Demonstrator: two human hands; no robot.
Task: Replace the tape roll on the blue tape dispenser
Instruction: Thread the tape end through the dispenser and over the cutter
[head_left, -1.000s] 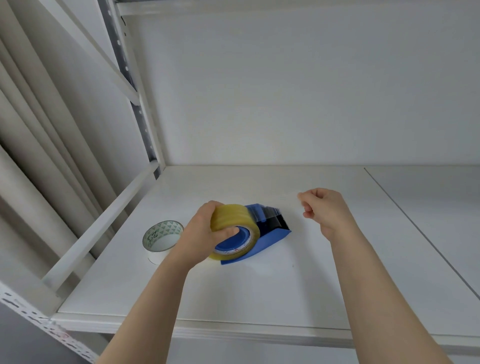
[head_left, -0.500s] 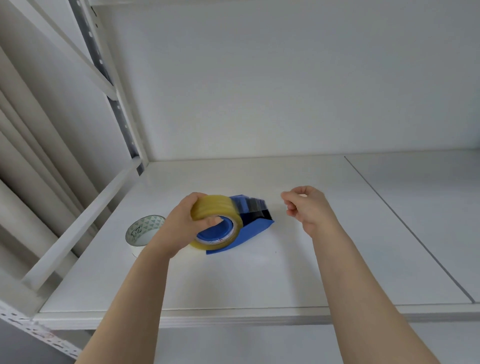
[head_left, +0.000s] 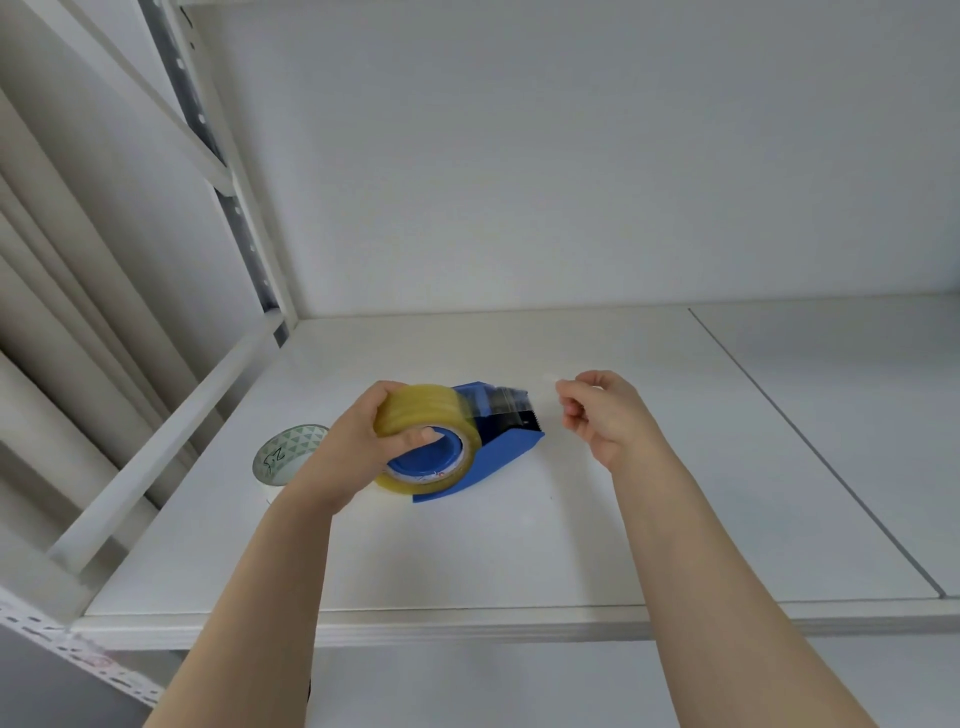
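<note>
1. Gripping a yellowish clear tape roll (head_left: 423, 415) from above, the person's left hand (head_left: 358, 447) wraps fingers over the roll's top while the thumb presses near its blue hub.
2. Roll and hub sit on the blue tape dispenser (head_left: 498, 452), which stands on the white shelf board (head_left: 519, 561) a little left of its middle, between the back wall and the front edge.
3. A strip of clear tape (head_left: 506, 397) runs from the top of the roll over the dispenser's dark toothed cutter at its right end.
4. The right hand (head_left: 605, 415) hovers just to the right of the cutter, thumb and forefinger pinched together; a faint glint of clear film shows near those fingertips, but whether they hold a tape end cannot be told.
5. The other fingers of that hand are curled into the palm.
6. A second roll with a green triangle pattern (head_left: 283, 457) lies flat on the shelf board toward its left edge, just beside the left wrist and partly hidden by it.
7. A white metal rail (head_left: 171, 447) runs along the left edge of the shelf board, with a slotted upright post at the back left corner.
</note>
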